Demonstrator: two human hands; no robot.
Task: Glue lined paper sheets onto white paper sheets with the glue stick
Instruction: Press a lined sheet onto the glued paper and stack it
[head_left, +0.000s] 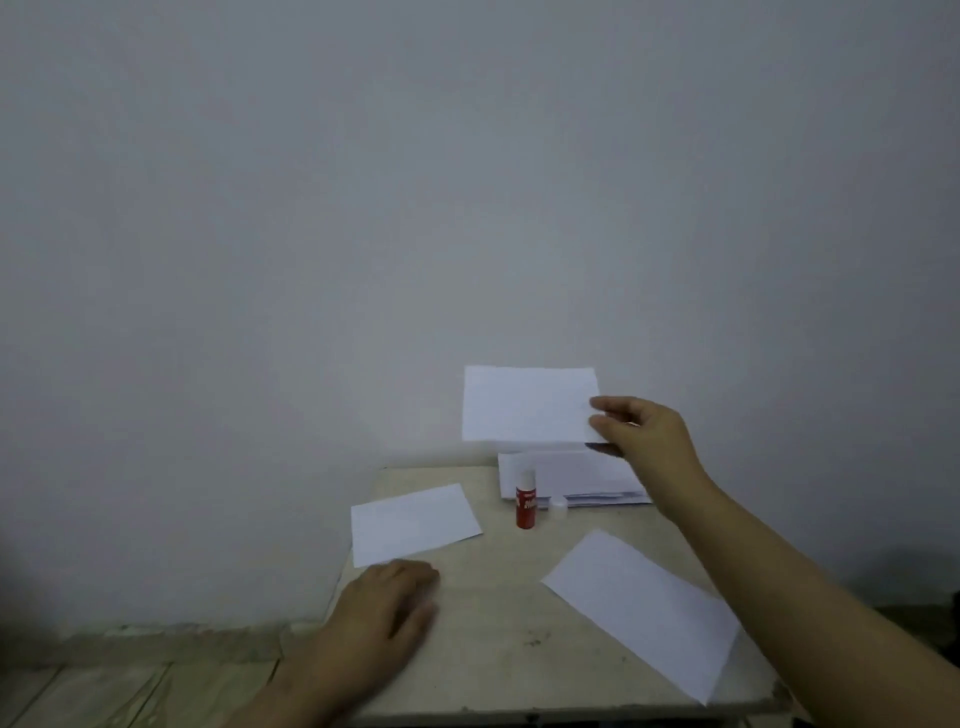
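My right hand (641, 434) pinches the right edge of a white paper sheet (524, 402) and holds it in the air above the paper stack (587, 475) at the table's far side. A red glue stick (525, 500) stands upright and uncapped in front of the stack, its small white cap (557, 503) lying beside it. One white sheet (413, 522) lies flat at the far left. Just below it my left hand (387, 610) rests palm down on the table, holding nothing. Another sheet (644, 608) lies angled on the right. Lines on the papers are too faint to tell.
The small beige table (498, 639) stands against a plain grey wall. Its left edge runs just past the left sheet, and the right sheet reaches the front right corner. A tiled floor lies below on the left.
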